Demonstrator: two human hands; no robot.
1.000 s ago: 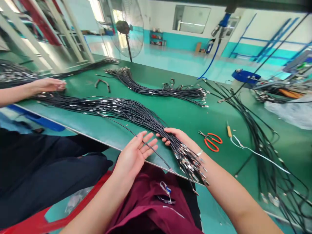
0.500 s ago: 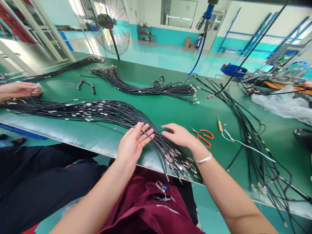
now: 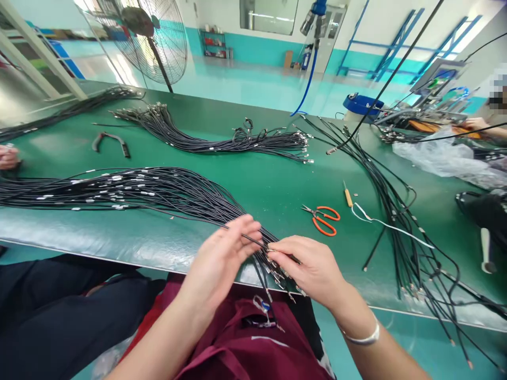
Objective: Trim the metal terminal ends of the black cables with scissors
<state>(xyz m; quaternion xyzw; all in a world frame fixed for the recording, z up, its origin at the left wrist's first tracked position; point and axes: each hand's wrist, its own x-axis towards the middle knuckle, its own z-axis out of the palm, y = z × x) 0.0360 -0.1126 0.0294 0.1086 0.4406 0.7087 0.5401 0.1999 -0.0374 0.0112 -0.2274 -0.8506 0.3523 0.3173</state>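
Note:
A long bundle of black cables with metal end fittings (image 3: 130,191) lies across the green table (image 3: 257,184), its near ends hanging over the front edge. My left hand (image 3: 224,258) pinches one black cable between thumb and fingers, above the bundle's near end. My right hand (image 3: 311,266) is closed on the metal fittings at the cable ends, its fingertips almost touching those of the left hand.
Orange-handled scissors (image 3: 322,219) and a small wooden-handled tool (image 3: 347,196) lie right of my hands. A second cable bundle (image 3: 222,140), pliers (image 3: 111,141) and loose cables (image 3: 400,211) lie around. Another person's hand (image 3: 8,157) is at the far left, another (image 3: 477,125) at the right. A fan (image 3: 146,37) stands behind.
Both hands have drawn back toward the table's near edge and closed: the left now pinches one cable, the right grips the fittings. The camera view has panned left.

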